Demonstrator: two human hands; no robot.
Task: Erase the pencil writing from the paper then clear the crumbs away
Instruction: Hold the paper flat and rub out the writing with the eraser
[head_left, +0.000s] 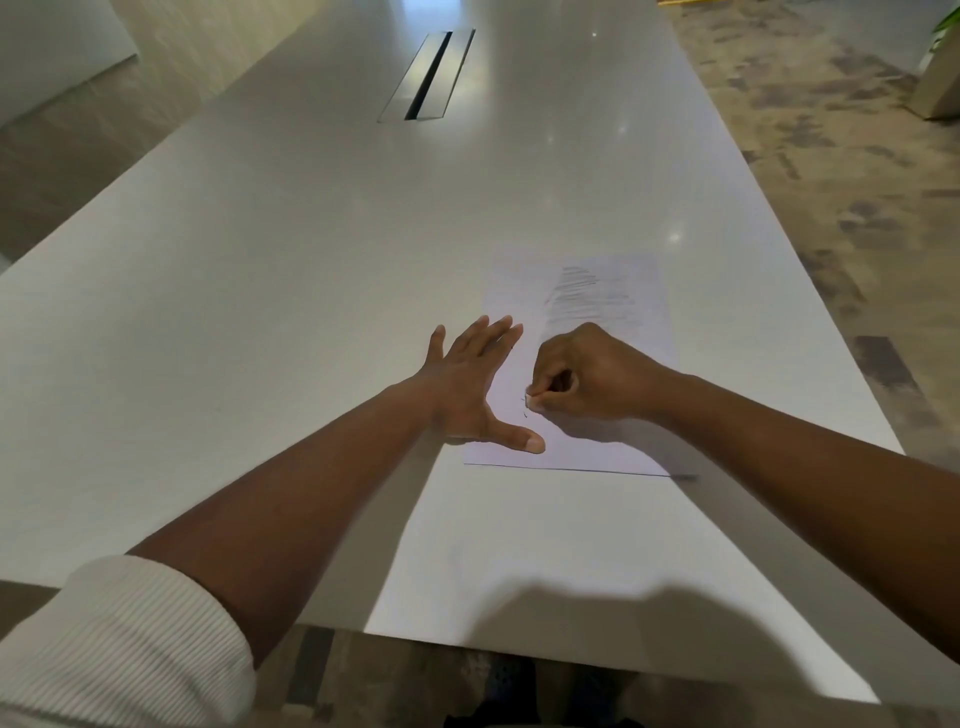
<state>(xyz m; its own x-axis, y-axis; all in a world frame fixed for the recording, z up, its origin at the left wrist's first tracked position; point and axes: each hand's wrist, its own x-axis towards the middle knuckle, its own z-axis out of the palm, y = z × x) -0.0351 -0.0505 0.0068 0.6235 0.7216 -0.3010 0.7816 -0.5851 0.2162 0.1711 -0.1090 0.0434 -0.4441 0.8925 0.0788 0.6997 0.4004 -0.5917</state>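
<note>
A white ribbed sleeve (130, 639) is showing at the lower left. The left hand (467, 384) is lying flat with fingers spread, pressing the left edge of the paper (597, 441) onto the table (260, 260). The right hand (592, 374) is curling round a small white eraser (532, 401), pinching it against the paper's near half. Grey pencil writing (587, 291) is lying on the far half, beyond the knuckles.
</note>
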